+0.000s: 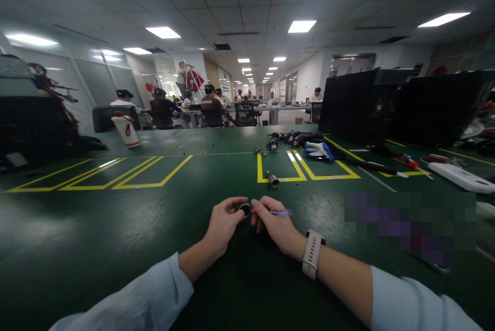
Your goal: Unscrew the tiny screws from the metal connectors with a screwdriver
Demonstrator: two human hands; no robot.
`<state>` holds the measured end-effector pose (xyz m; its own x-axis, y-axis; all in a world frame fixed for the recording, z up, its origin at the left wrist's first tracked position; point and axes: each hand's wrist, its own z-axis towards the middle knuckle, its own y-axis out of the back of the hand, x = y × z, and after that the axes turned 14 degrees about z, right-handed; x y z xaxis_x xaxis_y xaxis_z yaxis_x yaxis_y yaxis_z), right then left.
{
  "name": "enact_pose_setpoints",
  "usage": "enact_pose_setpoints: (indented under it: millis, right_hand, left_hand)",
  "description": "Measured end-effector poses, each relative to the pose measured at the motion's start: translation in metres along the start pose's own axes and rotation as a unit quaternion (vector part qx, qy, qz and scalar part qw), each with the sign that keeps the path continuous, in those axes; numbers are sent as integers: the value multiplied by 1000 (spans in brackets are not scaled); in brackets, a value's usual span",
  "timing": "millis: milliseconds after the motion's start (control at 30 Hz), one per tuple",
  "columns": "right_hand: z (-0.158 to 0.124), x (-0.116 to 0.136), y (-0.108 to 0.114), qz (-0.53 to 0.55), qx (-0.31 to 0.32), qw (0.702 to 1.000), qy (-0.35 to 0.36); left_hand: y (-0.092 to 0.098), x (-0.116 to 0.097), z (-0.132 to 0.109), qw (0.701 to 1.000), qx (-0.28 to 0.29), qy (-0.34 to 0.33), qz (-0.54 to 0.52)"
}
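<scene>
My left hand [224, 224] is closed around a small dark round part [245, 209], held just above the green table [116, 228]. My right hand [274, 224] is closed on a screwdriver with a clear purple handle [281, 213]; its tip points at the round part. The two hands meet at the table's middle, close to me. A pale watch [312, 252] sits on my right wrist.
A small metal cylinder [273, 180] lies on a yellow marking ahead. Further back lie dark tool parts [294, 138], blue-white gloves [318, 150] and screwdrivers [410, 162]. Black boxes [386, 104] stand at right, a white cup [126, 131] at left. People sit at far desks.
</scene>
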<state>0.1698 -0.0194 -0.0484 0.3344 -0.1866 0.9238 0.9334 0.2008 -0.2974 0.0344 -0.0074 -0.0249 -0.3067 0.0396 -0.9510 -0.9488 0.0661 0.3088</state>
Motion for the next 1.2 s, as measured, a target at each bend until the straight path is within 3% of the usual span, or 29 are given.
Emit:
enact_pose_setpoints:
  millis: [467, 1200]
  right_hand:
    - [3, -4, -2, -17, -12, 1000, -14]
    - [-1, 2, -3, -12, -25, 999, 20]
  left_hand:
    - [-2, 14, 5, 999, 41, -25, -14]
    - [-3, 6, 1, 999, -6, -19, -29]
